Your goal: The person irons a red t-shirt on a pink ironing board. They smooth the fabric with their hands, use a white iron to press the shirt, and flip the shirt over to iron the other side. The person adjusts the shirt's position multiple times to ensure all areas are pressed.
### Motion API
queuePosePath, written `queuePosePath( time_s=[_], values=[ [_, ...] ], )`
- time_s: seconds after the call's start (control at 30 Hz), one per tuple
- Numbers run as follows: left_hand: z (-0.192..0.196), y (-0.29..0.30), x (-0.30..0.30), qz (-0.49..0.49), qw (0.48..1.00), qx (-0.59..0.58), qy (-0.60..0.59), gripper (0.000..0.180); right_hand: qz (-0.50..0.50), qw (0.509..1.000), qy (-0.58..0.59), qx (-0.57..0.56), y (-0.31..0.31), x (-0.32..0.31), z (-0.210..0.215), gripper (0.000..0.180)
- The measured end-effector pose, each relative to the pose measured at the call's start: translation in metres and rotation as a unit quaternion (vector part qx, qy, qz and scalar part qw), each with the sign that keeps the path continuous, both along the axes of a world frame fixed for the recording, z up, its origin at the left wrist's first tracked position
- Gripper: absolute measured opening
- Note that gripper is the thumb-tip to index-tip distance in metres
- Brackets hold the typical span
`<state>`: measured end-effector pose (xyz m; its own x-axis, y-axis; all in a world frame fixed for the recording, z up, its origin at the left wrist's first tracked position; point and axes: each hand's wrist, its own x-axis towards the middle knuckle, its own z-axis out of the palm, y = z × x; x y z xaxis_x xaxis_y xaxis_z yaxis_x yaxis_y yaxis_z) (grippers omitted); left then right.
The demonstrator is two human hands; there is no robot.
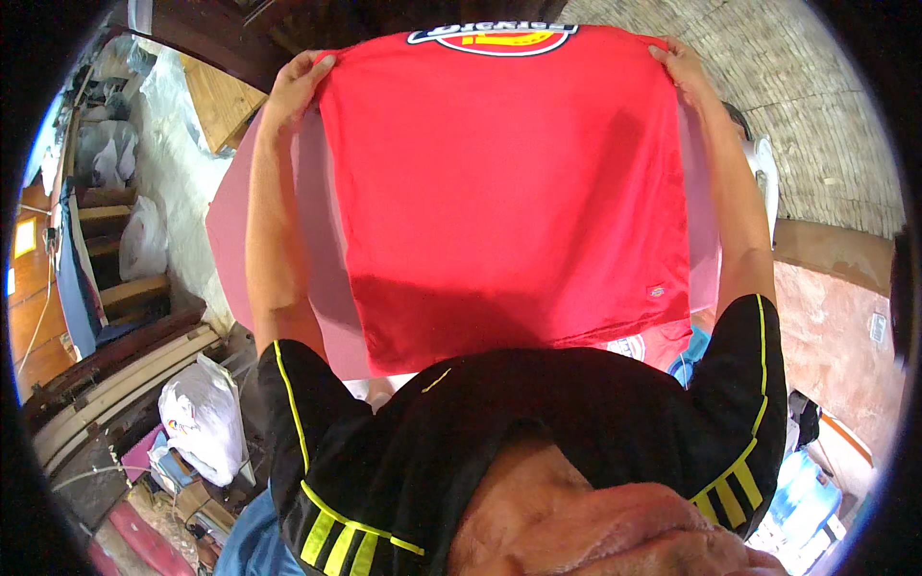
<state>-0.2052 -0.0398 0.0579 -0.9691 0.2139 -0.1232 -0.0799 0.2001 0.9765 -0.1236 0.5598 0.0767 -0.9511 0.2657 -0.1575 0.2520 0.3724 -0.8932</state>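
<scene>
A red T-shirt (509,192) with a printed emblem near its far edge is spread out before me, over a pink board-like surface (254,221). My left hand (300,84) pinches its far left corner, thumb on top. At the far right corner my right hand (680,67) grips the cloth the same way. Both arms reach straight forward along the sides of the shirt. Its near hem lies close to my chest, with a small label near the lower right. A second piece of red printed cloth (672,344) shows partly beneath that hem.
Left of me are wooden steps (134,293), plastic bags and a white stuffed bag (202,418) over mixed clutter. A wooden board (221,101) leans at the far left. To the right stand a woven wall panel (816,115), a pinkish wall (836,326) and a blue water jug (802,494).
</scene>
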Motion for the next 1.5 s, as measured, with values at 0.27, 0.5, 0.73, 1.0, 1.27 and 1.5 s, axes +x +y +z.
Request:
queuePosePath(
  time_s=[0.27, 0.5, 0.73, 1.0, 1.27, 1.5],
  values=[
    [0.029, -0.009, 0.0, -0.207, 0.974, -0.017, -0.091, 0.024, 0.034, 0.98, -0.048, -0.188, -0.017, -0.006, 0.011, 0.031],
    [-0.005, -0.069, -0.044, 0.058, 0.984, -0.132, 0.102, 0.033, 0.1, 0.992, 0.051, 0.059, 0.045, -0.083, -0.01, 0.048],
    [-0.012, 0.01, 0.046, 0.083, 0.982, -0.122, 0.115, 0.049, 0.06, 0.944, 0.131, 0.298, 0.006, 0.001, -0.034, 0.068],
    [-0.015, -0.018, 0.316, 0.164, 0.938, -0.304, 0.004, 0.033, 0.024, 0.978, 0.094, 0.187, -0.049, 0.244, -0.029, 0.05],
    [-0.014, 0.017, 0.357, 0.238, 0.846, -0.457, 0.14, 0.027, 0.034, 0.942, 0.166, 0.289, -0.062, 0.351, -0.044, 0.03],
    [-0.022, 0.007, 0.372, 0.218, 0.967, -0.074, 0.108, 0.014, 0.018, 0.98, 0.11, 0.168, -0.003, 0.349, -0.063, 0.017]
  ],
)
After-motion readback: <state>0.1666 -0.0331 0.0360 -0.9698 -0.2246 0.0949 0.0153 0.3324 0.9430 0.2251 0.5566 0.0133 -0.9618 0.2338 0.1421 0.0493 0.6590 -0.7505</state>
